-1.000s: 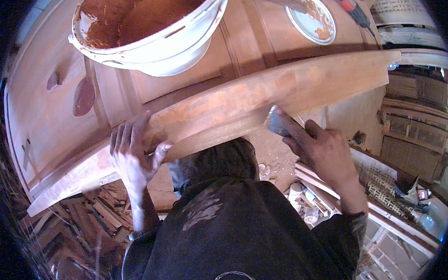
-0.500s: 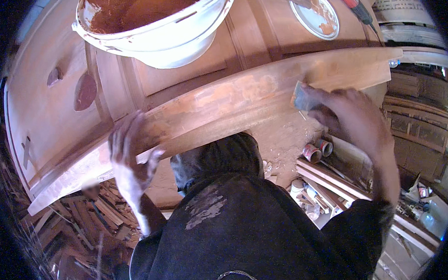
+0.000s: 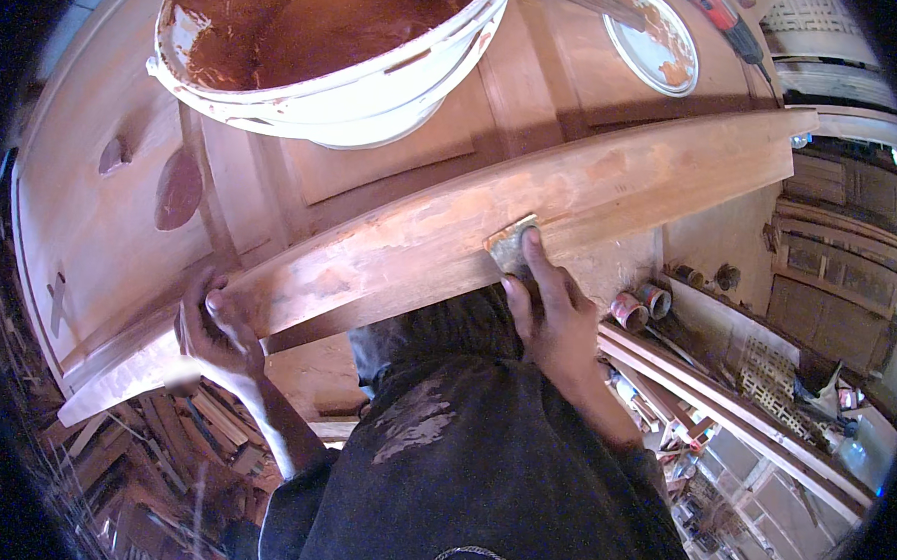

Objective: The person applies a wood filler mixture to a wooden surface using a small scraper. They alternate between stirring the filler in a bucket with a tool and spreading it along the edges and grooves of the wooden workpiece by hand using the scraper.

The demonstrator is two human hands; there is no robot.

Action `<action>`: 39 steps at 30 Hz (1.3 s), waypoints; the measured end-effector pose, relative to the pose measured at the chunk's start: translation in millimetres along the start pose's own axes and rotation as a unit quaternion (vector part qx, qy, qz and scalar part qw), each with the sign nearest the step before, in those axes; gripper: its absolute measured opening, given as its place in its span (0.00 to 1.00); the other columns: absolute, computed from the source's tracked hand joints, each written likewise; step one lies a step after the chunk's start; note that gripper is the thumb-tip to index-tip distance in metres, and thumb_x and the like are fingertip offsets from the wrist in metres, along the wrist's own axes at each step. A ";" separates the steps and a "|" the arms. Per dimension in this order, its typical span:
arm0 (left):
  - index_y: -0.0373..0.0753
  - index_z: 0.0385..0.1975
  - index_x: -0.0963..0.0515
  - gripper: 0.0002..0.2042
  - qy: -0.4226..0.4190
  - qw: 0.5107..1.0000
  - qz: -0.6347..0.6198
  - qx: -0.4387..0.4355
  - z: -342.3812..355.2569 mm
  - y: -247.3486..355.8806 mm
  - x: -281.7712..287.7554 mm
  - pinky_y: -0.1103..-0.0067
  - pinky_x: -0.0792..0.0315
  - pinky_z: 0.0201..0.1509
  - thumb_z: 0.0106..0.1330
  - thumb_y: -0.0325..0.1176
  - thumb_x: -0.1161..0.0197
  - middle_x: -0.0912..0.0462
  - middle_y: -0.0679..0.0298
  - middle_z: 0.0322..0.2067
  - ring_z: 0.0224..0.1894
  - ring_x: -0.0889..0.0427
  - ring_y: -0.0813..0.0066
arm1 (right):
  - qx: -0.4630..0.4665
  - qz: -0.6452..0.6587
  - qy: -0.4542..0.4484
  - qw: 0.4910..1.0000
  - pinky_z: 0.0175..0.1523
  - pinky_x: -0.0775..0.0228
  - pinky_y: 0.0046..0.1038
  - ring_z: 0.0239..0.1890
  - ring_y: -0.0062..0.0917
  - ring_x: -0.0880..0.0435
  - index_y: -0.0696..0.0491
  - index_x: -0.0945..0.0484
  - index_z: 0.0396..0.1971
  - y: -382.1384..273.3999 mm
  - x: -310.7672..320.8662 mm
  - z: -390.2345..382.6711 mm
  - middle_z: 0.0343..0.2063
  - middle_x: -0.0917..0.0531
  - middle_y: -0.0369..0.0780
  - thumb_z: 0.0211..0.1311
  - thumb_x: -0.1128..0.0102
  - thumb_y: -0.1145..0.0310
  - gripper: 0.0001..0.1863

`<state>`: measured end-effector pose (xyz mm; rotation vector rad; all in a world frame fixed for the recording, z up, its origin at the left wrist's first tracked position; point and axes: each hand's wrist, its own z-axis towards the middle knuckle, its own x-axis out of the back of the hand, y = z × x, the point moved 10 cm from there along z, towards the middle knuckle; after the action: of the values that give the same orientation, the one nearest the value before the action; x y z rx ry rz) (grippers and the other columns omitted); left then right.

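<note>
A long wooden board (image 3: 592, 191) smeared with reddish-brown filler lies slanted across a wooden door panel (image 3: 101, 215). My right hand (image 3: 552, 320) presses a small flat metal scraper (image 3: 510, 245) against the board's near face, about at its middle. My left hand (image 3: 216, 330) grips the lower edge of the board near its left end. A big white bucket (image 3: 377, 87) holding brown paste stands on the panel just behind the board.
A white lid (image 3: 651, 44) stained with paste and a red power tool (image 3: 725, 22) lie at the far right of the panel. Wood offcuts (image 3: 192, 419) are heaped on the floor at left. Small tins (image 3: 632, 308), wooden strips and framed panels are on the right.
My right hand has swept the scraper leftward along the board, from the right part to its middle. My left hand slid down and left and now grips the board's lower edge.
</note>
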<state>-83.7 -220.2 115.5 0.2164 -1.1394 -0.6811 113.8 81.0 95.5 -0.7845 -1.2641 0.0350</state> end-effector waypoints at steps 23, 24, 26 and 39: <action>0.32 0.37 0.19 0.13 0.044 0.999 -0.004 0.005 -10.6 -11.4 13.4 0.71 0.25 0.41 0.68 0.37 0.43 0.15 0.58 0.28 0.33 0.17 0.61 | 0.046 -0.323 -0.401 0.856 0.38 0.24 0.40 0.31 0.42 0.17 0.38 0.36 0.67 -25.6 68.3 75.4 0.32 0.18 0.47 0.63 0.41 0.64 0.31; 0.32 0.37 0.19 0.13 0.048 0.999 -0.015 0.003 -9.3 -9.2 11.8 0.71 0.25 0.41 0.68 0.37 0.43 0.15 0.58 0.29 0.33 0.17 0.61 | -0.001 -0.297 -0.406 0.864 0.41 0.24 0.38 0.34 0.43 0.17 0.37 0.32 0.66 -22.9 76.6 74.6 0.34 0.17 0.47 0.62 0.38 0.63 0.31; 0.32 0.37 0.18 0.13 0.051 0.998 -0.024 0.001 -7.7 -6.7 10.9 0.71 0.24 0.40 0.68 0.37 0.43 0.15 0.58 0.29 0.32 0.17 0.61 | 0.028 -0.215 -0.343 0.914 0.40 0.25 0.39 0.33 0.43 0.17 0.38 0.31 0.65 -37.1 81.0 66.3 0.31 0.18 0.48 0.58 0.35 0.69 0.32; 0.33 0.33 0.18 0.11 0.069 0.998 -0.014 0.006 -10.8 -12.9 12.7 0.71 0.24 0.39 0.66 0.34 0.43 0.15 0.57 0.28 0.31 0.16 0.61 | -0.146 0.499 -0.189 0.833 0.15 0.45 0.18 0.10 0.13 0.35 0.60 0.35 0.65 27.1 29.3 -11.1 0.13 0.30 0.32 0.66 0.42 0.48 0.37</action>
<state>-76.0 -239.8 114.3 0.2857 -1.0109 -0.6736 143.7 108.3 104.3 -1.7073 -1.0976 0.9029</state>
